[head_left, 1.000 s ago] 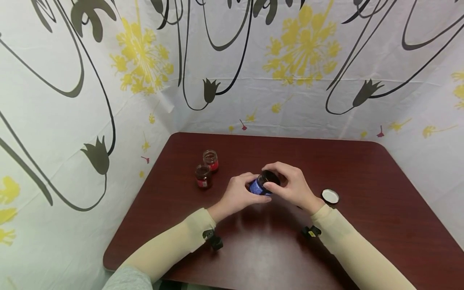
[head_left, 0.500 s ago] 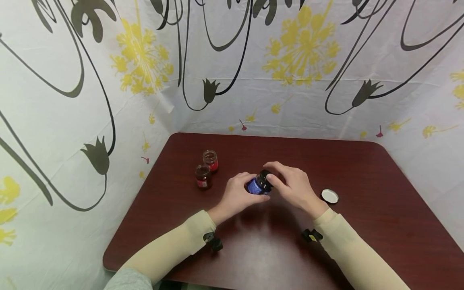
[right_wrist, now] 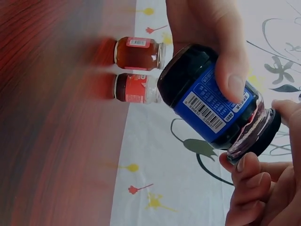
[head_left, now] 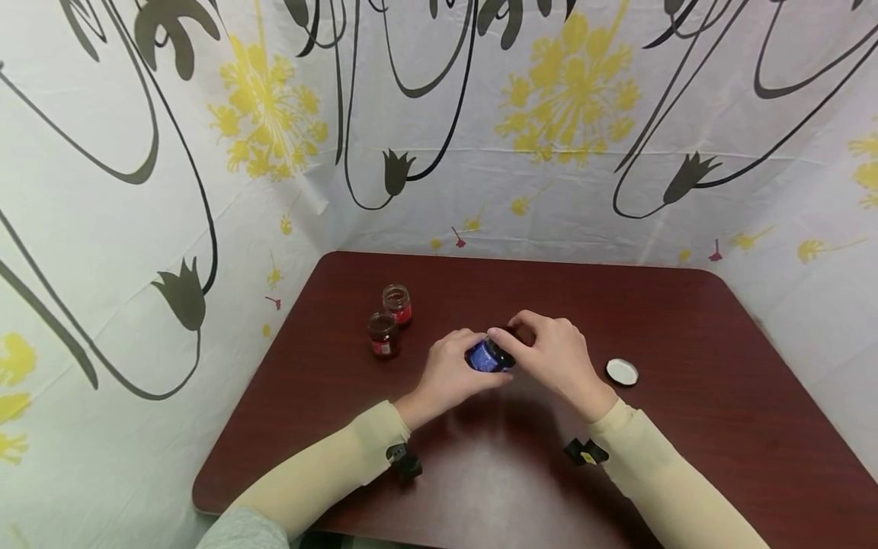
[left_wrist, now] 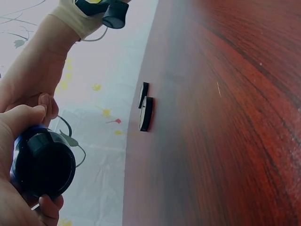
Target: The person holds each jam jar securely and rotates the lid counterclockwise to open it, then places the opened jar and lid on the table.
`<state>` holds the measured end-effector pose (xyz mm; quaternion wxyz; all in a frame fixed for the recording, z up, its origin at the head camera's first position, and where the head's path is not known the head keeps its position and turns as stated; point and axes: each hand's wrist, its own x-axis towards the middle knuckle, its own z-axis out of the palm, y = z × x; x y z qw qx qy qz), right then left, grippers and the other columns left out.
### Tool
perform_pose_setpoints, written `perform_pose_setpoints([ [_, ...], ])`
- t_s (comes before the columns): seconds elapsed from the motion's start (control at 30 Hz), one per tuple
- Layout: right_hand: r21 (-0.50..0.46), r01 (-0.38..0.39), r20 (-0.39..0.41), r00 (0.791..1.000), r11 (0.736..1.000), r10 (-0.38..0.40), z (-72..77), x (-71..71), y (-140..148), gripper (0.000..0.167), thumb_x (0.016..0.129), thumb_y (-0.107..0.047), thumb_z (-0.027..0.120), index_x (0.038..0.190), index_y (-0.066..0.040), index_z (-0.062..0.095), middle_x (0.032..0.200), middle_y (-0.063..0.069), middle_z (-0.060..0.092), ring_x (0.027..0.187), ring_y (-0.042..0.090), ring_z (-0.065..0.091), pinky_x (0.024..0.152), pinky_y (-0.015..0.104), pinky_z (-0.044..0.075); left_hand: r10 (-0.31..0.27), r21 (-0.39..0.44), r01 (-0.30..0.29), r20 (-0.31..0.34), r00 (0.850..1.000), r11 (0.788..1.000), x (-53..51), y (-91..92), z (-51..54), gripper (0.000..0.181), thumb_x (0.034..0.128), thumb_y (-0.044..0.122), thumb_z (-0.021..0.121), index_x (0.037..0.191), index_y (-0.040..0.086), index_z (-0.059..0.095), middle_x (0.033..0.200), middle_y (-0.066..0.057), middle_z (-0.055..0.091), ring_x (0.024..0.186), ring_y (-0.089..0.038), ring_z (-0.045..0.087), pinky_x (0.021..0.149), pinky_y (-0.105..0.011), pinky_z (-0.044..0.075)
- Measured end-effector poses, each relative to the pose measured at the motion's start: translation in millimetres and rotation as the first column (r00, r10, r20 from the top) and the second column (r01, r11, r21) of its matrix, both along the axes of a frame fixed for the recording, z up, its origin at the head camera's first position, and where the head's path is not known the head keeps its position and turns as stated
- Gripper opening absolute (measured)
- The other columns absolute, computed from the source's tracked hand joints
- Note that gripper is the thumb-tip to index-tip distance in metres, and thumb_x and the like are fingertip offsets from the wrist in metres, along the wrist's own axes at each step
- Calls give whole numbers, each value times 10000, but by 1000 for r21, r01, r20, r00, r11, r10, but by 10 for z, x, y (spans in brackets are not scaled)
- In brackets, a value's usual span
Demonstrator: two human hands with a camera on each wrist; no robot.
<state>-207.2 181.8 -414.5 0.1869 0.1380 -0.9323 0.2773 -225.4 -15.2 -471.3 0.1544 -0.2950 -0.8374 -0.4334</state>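
Note:
My left hand [head_left: 449, 366] grips a dark glass jar with a blue label [right_wrist: 204, 101], above the middle of the table. The jar is tilted, its lid end toward my right hand [head_left: 559, 358]. In the right wrist view, the right hand's thumb and fingers hold the rim of the black lid [right_wrist: 268, 134], which sits on the jar's mouth. The left wrist view shows the jar's dark round base [left_wrist: 47, 165]. Farther left on the table stand two lidless jars with red labels, one dark-filled [head_left: 382, 335] and one partly clear [head_left: 396, 305] behind it.
A loose lid [head_left: 622, 372] lies white side up, right of my right hand. In the left wrist view, two black-edged lids, a nearer lid [left_wrist: 147, 114] and a farther lid [left_wrist: 142, 94], lie on the dark red table [head_left: 720, 427]. A patterned cloth [head_left: 576, 206] hangs around the table.
My right hand has turned on the lid, its thumb swinging left across the top. The jar has tilted a little in my left hand. Both red-labelled jars stay in place.

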Motion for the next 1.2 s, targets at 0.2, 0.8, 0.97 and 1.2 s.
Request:
perform_pose_setpoints([
  [0.2, -12, -14, 1, 1000, 1000, 14, -19, -8, 11, 476, 873, -726, 587, 950, -272, 706, 591, -128, 527, 510, 107, 475, 478, 333, 388, -6, -12, 6, -12, 1000, 1000, 6, -4, 13, 555, 721, 572, 855, 1136, 228, 727, 897, 136, 605, 836, -27, 547, 701, -225, 492],
  [0.8, -35, -91, 16, 996, 995, 91, -14, -10, 61, 421, 905, -668, 601, 1079, -298, 704, 590, -123, 508, 512, 95, 459, 503, 318, 382, -7, 0, 7, 7, 1000, 1000, 18, -14, 40, 517, 716, 523, 881, 1094, 210, 719, 934, 134, 610, 863, -26, 558, 722, -221, 505],
  [0.97, -41, -130, 39, 991, 991, 131, -17, 0, 84, 404, 912, -652, 605, 1115, -314, 692, 594, -107, 496, 509, 103, 443, 503, 312, 376, -5, -9, 5, -1, 1000, 1000, 17, -16, 25, 521, 715, 537, 876, 1083, 206, 716, 934, 133, 612, 858, -30, 558, 719, -226, 506],
  [1.2, -46, -177, 59, 982, 983, 179, -15, 5, 112, 336, 924, -631, 605, 1127, -371, 667, 660, -115, 536, 555, 91, 475, 525, 305, 403, 7, -30, -6, 13, 1000, 1000, 22, -19, 17, 554, 709, 580, 861, 1088, 203, 716, 946, 138, 616, 861, -28, 558, 716, -230, 508],
])
